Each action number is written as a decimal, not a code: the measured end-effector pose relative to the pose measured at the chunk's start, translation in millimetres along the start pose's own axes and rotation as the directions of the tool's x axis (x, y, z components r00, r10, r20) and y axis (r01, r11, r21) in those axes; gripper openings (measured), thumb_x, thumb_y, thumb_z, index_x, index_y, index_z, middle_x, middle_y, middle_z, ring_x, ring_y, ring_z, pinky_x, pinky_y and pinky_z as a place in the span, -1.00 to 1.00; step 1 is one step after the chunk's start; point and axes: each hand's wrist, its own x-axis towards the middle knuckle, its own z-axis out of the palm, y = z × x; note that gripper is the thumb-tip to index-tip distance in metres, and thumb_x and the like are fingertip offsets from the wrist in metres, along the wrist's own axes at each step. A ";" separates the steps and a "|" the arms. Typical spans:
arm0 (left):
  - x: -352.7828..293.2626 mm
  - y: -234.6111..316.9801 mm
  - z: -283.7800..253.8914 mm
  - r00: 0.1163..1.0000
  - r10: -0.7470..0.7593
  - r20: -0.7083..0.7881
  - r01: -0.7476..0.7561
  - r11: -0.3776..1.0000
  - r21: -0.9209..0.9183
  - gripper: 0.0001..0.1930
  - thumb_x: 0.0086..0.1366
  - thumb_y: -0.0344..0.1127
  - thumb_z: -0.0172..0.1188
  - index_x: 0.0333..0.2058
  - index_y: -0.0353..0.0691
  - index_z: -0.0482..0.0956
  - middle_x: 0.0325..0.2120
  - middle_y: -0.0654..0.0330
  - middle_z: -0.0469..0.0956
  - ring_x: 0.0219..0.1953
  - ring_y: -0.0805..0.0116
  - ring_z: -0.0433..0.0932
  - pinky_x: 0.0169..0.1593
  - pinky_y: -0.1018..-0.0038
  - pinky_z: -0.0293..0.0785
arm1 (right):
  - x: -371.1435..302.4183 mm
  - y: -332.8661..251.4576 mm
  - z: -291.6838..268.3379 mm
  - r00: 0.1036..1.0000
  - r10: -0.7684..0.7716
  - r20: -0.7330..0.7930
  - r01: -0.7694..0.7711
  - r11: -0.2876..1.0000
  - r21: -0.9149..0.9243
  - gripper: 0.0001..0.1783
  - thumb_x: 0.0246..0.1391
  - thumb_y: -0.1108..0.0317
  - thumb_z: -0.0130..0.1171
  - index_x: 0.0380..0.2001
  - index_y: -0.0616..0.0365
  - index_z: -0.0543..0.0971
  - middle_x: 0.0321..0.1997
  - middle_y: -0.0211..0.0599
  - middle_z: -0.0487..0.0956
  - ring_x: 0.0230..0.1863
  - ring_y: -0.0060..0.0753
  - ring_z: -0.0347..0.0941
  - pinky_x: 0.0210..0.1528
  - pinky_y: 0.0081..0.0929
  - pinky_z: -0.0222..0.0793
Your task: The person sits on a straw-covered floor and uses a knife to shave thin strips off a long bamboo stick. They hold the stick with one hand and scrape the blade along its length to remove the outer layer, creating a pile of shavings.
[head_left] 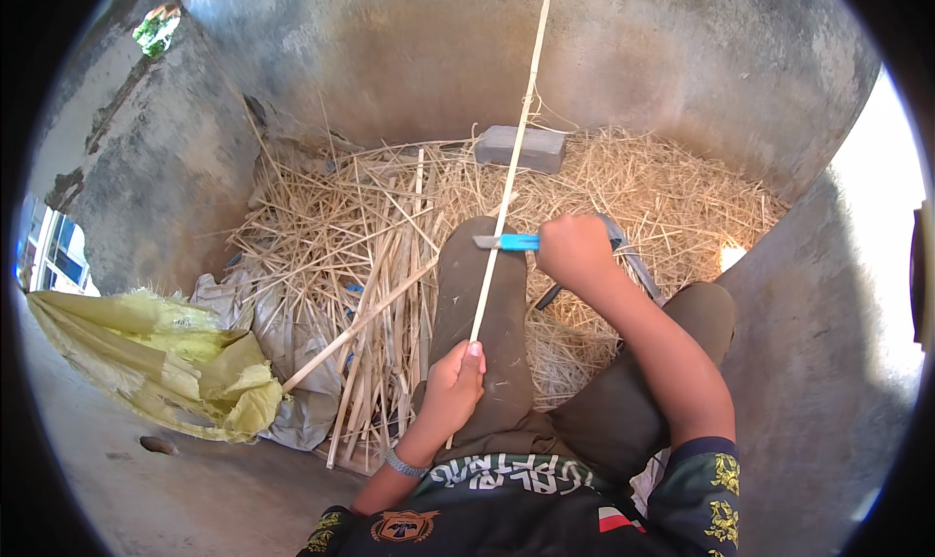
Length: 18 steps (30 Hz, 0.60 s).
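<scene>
A long, thin pale strip of bamboo or wood (510, 172) slants up and away from my lap. Its near part is gripped in my left hand (454, 387), with the thumb laid along it. My right hand (575, 250) is closed around a blue-handled utility knife (517, 241). The knife crosses the strip above my trousered leg (506, 314), its short metal blade showing just left of the strip. Small pale shavings dot the trouser leg. Beyond my right hand, partly hidden, lies a curved grey metal piece (641, 273).
Piled cut sticks (375, 255) lie left of my leg, and fine shavings (672, 192) spread to the right. A grey block (521, 148) sits at the far side. Concrete walls (390, 60) enclose the spot. A torn yellow sack (166, 362) lies at the left.
</scene>
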 end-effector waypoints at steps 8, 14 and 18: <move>5.1 -19.5 2.5 0.963 0.248 -0.101 -0.196 0.912 0.361 -0.63 0.55 -0.17 -0.08 -0.41 -0.30 0.40 -0.71 0.18 0.29 -0.65 0.46 0.26 -0.50 0.44 0.23 | 19.6 5.3 12.7 0.982 0.176 -0.061 -0.173 0.983 0.055 -0.84 -0.04 0.34 0.20 -0.55 0.14 0.69 -0.52 -0.10 0.65 -0.47 -0.08 0.66 -0.42 -0.22 0.55; -1.1 -6.5 13.3 0.944 0.317 -0.088 -0.240 0.847 0.474 -0.64 0.54 -0.19 -0.07 -0.40 -0.32 0.40 -0.70 0.08 0.32 -0.65 0.33 0.31 -0.48 0.37 0.27 | 51.8 37.5 18.2 0.928 0.358 -0.099 -0.347 0.931 0.115 -0.83 0.00 0.34 0.19 -0.44 0.16 0.72 -0.44 -0.07 0.68 -0.36 -0.04 0.68 -0.34 -0.19 0.57; -1.6 -7.4 11.9 0.932 0.352 -0.081 -0.260 0.809 0.528 -0.59 0.56 -0.11 -0.10 -0.44 -0.28 0.40 -0.72 0.29 0.31 -0.65 0.53 0.29 -0.51 0.47 0.23 | 69.3 56.2 15.7 0.864 0.484 -0.138 -0.460 0.871 0.173 -0.80 0.03 0.36 0.15 -0.39 0.18 0.72 -0.38 -0.03 0.70 -0.29 0.00 0.69 -0.26 -0.16 0.58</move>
